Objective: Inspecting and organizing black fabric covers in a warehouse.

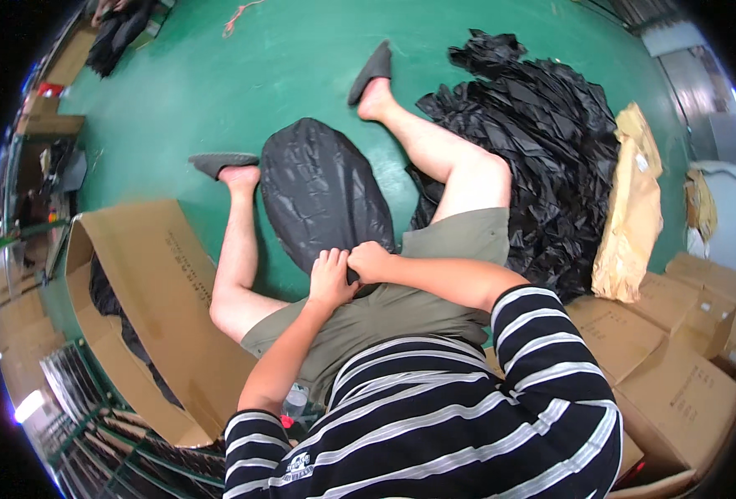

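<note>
Between my spread legs stands a black bag-like bundle, full and rounded, of thin shiny fabric or plastic. Its gathered near end comes up to my lap. My left hand is closed on that gathered end, fingers curled over it. Right beside it, touching, my right hand is closed in a fist on the same end. A small dark bit of the material shows between the two hands. What lies inside the bundle is hidden.
A large crumpled heap of black sheeting lies right of my leg, beside a tan paper sack. An open carton holding black material stands at left. Stacked cartons fill the lower right. Racks stand lower left.
</note>
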Demonstrator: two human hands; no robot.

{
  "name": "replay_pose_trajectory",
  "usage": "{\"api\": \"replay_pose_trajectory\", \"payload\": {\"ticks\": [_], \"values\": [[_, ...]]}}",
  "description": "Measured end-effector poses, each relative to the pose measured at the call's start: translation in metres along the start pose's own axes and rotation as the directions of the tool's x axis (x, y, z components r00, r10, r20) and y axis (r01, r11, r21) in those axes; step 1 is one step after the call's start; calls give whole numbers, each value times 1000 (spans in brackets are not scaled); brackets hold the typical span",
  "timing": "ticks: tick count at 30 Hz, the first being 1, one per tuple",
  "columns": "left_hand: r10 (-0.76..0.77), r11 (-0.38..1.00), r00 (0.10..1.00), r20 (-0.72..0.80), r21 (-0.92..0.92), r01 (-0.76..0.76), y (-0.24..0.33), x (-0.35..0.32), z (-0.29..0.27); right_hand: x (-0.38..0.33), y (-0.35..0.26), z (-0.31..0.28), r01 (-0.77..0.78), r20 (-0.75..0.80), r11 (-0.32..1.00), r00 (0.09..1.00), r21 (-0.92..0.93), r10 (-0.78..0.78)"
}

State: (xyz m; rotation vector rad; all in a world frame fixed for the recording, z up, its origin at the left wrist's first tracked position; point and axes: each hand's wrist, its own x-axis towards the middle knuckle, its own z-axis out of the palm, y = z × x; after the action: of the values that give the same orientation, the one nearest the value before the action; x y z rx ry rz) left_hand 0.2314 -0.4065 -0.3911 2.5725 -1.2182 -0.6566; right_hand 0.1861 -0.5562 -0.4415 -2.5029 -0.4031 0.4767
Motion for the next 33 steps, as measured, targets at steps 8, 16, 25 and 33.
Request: {"api": "replay_pose_trajectory", "payload": {"ticks": [8,16,25,33], "values": [[21,1000,998,65,19,-22,-1,18,11,-31,1,-85,-21,142,940,989,340,-29],[-15,997,999,43,72,12,1,12,11,-150,174,-169,33,-689,690,-41,723,724],[-57,998,998,-11,26,57,7,12,16,-338,313,-109,-617,-438,-39,-600,786,670],[-63,998,998,-29,-14,63,12,14,20,-383,343,-107,-864,-583,-13,-351,503,733]]}}
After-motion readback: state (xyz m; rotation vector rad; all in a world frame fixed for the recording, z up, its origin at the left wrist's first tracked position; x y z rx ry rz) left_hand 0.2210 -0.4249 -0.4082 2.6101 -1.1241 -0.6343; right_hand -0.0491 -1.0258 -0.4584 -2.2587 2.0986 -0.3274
